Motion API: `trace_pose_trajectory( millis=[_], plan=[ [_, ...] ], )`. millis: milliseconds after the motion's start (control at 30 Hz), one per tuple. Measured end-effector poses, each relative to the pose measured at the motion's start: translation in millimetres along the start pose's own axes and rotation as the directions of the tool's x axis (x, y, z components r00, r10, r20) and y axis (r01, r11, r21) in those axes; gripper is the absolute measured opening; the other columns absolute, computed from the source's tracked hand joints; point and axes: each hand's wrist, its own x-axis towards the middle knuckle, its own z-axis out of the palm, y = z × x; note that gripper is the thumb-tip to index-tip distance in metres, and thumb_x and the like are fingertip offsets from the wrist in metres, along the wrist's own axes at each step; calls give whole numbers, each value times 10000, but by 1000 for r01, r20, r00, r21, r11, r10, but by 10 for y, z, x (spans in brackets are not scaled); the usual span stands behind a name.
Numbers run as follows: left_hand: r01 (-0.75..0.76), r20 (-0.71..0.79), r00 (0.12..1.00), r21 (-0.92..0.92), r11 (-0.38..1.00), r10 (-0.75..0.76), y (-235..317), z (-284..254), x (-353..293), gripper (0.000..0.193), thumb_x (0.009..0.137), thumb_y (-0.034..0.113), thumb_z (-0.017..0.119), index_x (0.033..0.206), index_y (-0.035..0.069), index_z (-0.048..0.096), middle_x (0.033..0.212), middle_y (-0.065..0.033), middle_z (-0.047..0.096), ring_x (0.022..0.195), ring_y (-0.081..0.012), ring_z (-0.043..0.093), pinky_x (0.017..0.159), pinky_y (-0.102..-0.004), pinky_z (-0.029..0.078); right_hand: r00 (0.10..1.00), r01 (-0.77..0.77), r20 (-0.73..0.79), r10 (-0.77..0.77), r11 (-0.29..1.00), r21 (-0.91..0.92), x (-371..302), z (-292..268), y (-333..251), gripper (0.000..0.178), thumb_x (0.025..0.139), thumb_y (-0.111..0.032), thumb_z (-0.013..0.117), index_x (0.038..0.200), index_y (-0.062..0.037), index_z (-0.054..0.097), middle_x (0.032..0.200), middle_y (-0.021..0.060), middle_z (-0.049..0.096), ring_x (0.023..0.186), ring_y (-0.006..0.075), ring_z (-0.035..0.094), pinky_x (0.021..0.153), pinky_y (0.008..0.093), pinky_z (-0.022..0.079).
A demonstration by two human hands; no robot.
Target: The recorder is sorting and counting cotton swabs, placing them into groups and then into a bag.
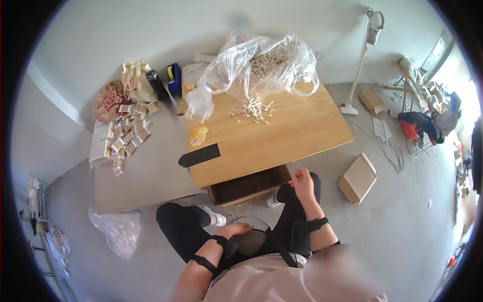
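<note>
My left hand (241, 228) is lying low over my lap, fingers gently bent beside a rounded olive-green object (250, 242); I cannot tell whether I am gripping it. My right hand (302, 183) is hovering above my right knee, its fingers loosely curled and fairly narrow; whether they are pinching anything small, I cannot tell. Just beside it, an open brown cardboard box (241, 200) is sitting below the desk's front edge, its inside looking dark. A crumpled clear plastic bag (118, 231) is lying on the floor to my left.

On the pale wooden desk (282, 136), a flat black strip (200, 155) is lying near the left edge. Farther back, thin white sticks (254, 109) are spilling loosely before a large clear plastic bag (226, 65), which is holding a dense tan-brown mass. To the left, small clear-and-tan packs (131, 147) are lying clustered near a cream cloth tote bag (136, 83).
</note>
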Motion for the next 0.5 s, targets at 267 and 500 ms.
trace_pose_trajectory(
  millis=[267,500],
  plan=[
    [-143,38,990,167,975,139,-18,198,206,610,789,601,602,1133,99,640,1120,-160,642,1067,-346,593,902,-414,459,968,-226,-31,247,923,311,153,-399,19,160,915,9,534,1073,-5,539,873,62,596,660,128,614,580,229,504],
    [-126,186,971,-138,982,151,85,213,163,554,766,575,636,1028,90,687,992,-164,675,947,-337,633,826,-406,483,975,-223,-40,219,963,-153,214,-403,54,99,897,36,544,986,2,572,770,54,608,599,115,605,539,227,498]
  ],
)
